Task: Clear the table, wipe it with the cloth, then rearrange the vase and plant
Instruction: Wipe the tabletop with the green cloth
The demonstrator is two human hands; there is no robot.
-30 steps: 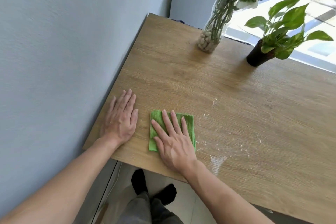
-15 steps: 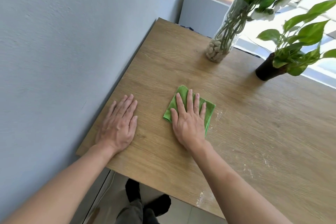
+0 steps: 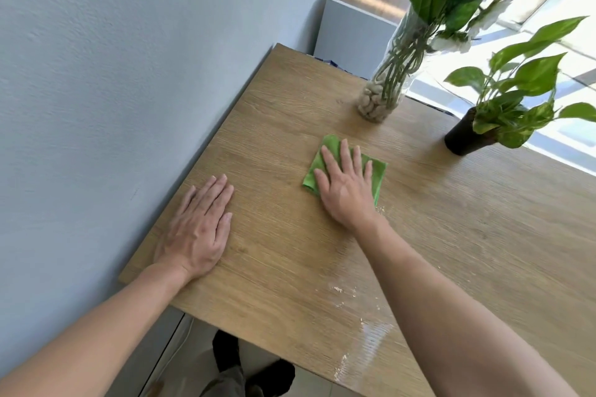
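A folded green cloth (image 3: 377, 172) lies flat on the wooden table (image 3: 467, 235), and my right hand (image 3: 345, 187) presses on it with fingers spread. My left hand (image 3: 198, 224) rests flat, palm down, on the table near the wall edge and holds nothing. Just beyond the cloth, a glass vase (image 3: 383, 92) with pebbles, green stems and flowers stands at the far edge. To its right sits a leafy plant in a dark pot (image 3: 461, 135).
A grey wall (image 3: 113, 90) runs along the table's left side. Pale crumbs and a wet streak (image 3: 364, 342) mark the near part of the table. A white cabinet (image 3: 351, 32) and a bright window lie behind the table. My feet show below the near edge.
My right hand has slid the cloth away from me, from the near edge toward the vase. My left hand has stayed flat in place.
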